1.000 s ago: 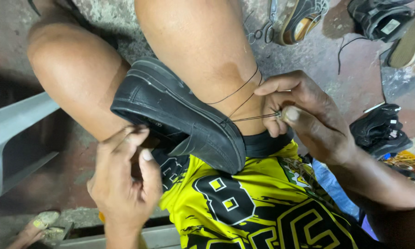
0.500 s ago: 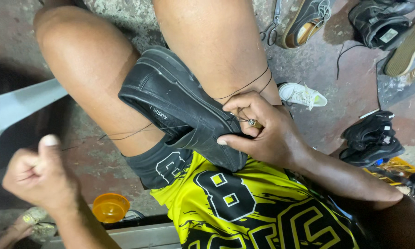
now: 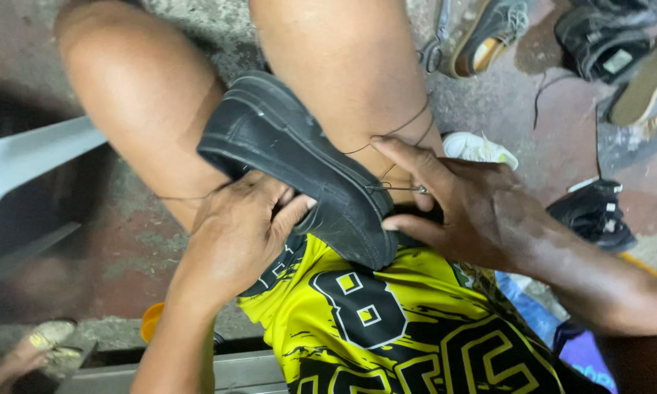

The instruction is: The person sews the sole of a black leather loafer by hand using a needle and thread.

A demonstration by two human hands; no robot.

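A black shoe (image 3: 299,157) lies across my lap, sole edge up, wedged between my bare thighs. My left hand (image 3: 237,233) grips its underside from the left, fingers curled around the upper. My right hand (image 3: 463,208) rests against the shoe's heel end, thumb and fingers pinching a thin metal needle (image 3: 398,188) stuck in at the sole edge. A dark thread (image 3: 401,135) runs from the needle up over my right thigh. My yellow and black jersey (image 3: 387,321) fills the bottom of the view.
Several loose shoes lie on the concrete floor at the upper right: a grey sneaker (image 3: 489,33), black ones (image 3: 605,36), a white one (image 3: 478,148) and a black one (image 3: 595,215). A grey plastic chair (image 3: 29,157) stands at left. An orange cup (image 3: 151,321) sits below.
My left hand came back from pulling the thread out to the left and now grips the shoe. My right hand stays at the heel with the needle.
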